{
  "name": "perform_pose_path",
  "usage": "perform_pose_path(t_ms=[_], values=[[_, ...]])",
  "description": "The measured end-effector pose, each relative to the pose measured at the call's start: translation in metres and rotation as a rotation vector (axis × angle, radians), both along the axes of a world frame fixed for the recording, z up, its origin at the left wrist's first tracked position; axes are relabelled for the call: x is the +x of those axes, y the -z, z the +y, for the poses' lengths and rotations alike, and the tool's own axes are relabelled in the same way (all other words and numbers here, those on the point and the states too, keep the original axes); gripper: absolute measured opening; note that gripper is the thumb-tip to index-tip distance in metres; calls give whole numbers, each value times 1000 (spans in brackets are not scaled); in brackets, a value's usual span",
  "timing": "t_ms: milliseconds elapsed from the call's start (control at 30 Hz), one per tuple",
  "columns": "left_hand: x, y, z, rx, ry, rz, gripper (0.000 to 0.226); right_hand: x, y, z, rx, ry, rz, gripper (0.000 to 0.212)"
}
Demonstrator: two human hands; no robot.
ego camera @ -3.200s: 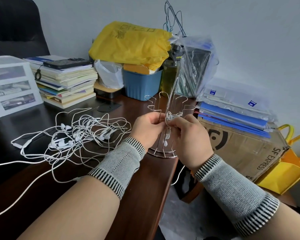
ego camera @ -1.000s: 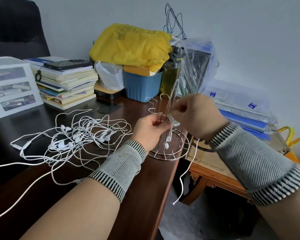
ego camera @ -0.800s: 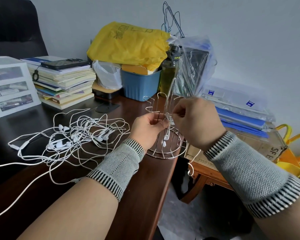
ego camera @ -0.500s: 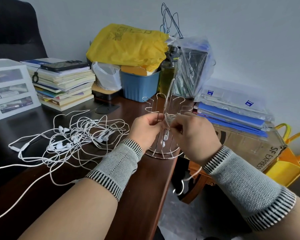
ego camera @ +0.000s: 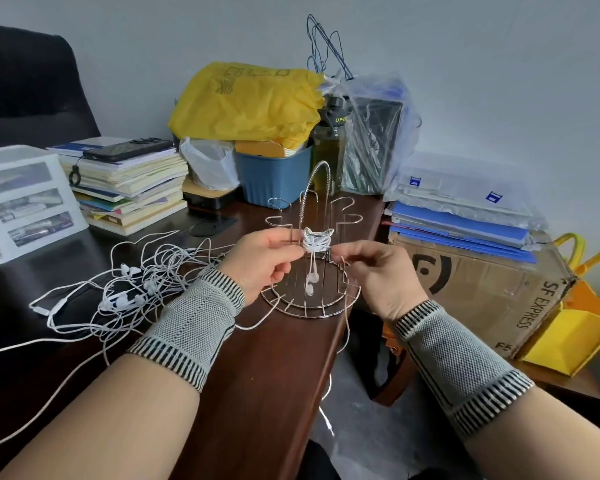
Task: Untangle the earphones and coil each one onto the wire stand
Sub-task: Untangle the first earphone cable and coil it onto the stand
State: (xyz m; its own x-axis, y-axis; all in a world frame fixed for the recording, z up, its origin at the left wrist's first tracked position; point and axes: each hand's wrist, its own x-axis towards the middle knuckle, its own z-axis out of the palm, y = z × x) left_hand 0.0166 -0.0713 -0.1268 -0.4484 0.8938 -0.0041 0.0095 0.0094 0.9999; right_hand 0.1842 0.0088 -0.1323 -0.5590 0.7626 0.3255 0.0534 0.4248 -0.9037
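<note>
A chrome wire stand (ego camera: 309, 299) sits at the desk's right edge. One white earphone (ego camera: 315, 241) is wound in a small bundle round a prong of it, with its two earbuds (ego camera: 311, 282) hanging below. My left hand (ego camera: 264, 259) pinches the bundle from the left. My right hand (ego camera: 378, 271) pinches the loose end of its cable just right of the bundle; the rest of that cable drops off the desk edge. A tangle of several white earphones (ego camera: 129, 289) lies on the desk to the left.
Stacked books (ego camera: 129, 188) with a phone on top, a white drawer box (ego camera: 21, 199), a blue bin (ego camera: 274, 178) under a yellow bag and a bottle stand behind. A cardboard box (ego camera: 482, 285) with folders and a yellow bag (ego camera: 575, 323) sit right of the desk.
My right hand has circled the prong with the cable, going up behind the stand and back down to the right. The wound bundle has grown and the hanging cable has shortened.
</note>
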Motion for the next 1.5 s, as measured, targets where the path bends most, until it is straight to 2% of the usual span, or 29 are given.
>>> perform_pose_path(t_ms=[67, 167, 233, 267, 400, 533, 667, 800, 1033, 1200, 1333, 1400, 1500], values=[[0, -5, -8, -17, -93, 64, 20, 0, 7, 0, -78, -13, 71, 42], [8, -6, -24, -31, -405, 462, 8, -2, 15, -1, -131, -28, 129, 25], [24, -3, -34, -46, -449, 609, 15, -4, 19, -2, -174, -32, 167, 20], [33, -1, -36, -76, -391, 595, 19, -5, 20, -2, -187, -27, 184, 20], [63, 6, -30, -223, -64, 311, 32, -8, 23, -2, -267, -18, 229, 13], [66, 3, -25, -183, -34, 298, 11, -11, 26, 2, -301, 11, 241, 8], [50, -19, -31, -129, -74, 561, 21, -14, 27, 2, -311, 38, 267, 14], [35, -40, -26, -52, -215, 720, 28, -20, 21, -2, -383, 10, 304, 20], [37, -38, -13, 34, -396, 1135, 40, -27, 14, -3, -502, -1, 427, 21], [39, -41, -10, 130, -428, 1213, 48, -30, 13, -4, -536, -34, 475, 18], [43, -43, -14, 222, -240, 1244, 40, -33, 14, -3, -568, -41, 506, 19], [44, -46, -12, 205, -225, 1204, 44, -34, 13, -3, -582, -30, 519, 20], [38, -50, -9, 63, -388, 1221, 49, -38, 10, -2, -603, 22, 506, 21]])
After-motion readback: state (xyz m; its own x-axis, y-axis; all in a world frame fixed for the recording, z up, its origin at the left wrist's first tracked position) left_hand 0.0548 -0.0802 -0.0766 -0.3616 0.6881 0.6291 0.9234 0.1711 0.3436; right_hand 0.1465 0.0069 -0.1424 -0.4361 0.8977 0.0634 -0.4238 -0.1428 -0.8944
